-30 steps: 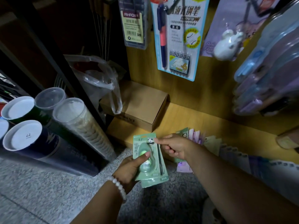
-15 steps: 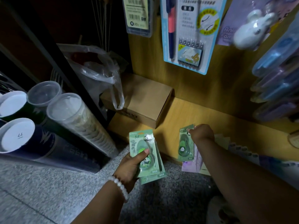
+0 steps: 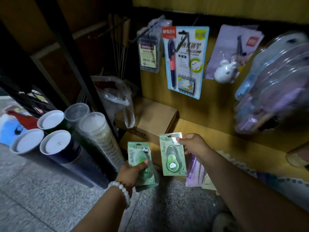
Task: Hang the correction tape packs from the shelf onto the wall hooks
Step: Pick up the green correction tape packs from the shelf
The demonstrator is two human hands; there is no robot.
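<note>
here: left hand [image 3: 132,173] two packs [image 3: 142,163], right hand [image 3: 194,145] one pack [image 3: 172,156]

The left hand [image 3: 132,171] grips a stack of green packs [image 3: 142,163]; the right hand [image 3: 194,145] pinches another pack [image 3: 172,156] by its top, above the shelf [image 3: 217,131], below hung pen cards [image 3: 184,61].

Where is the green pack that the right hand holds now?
In the head view, lower centre: the right hand pinches the green pack by its top, below the cardboard box.
</note>
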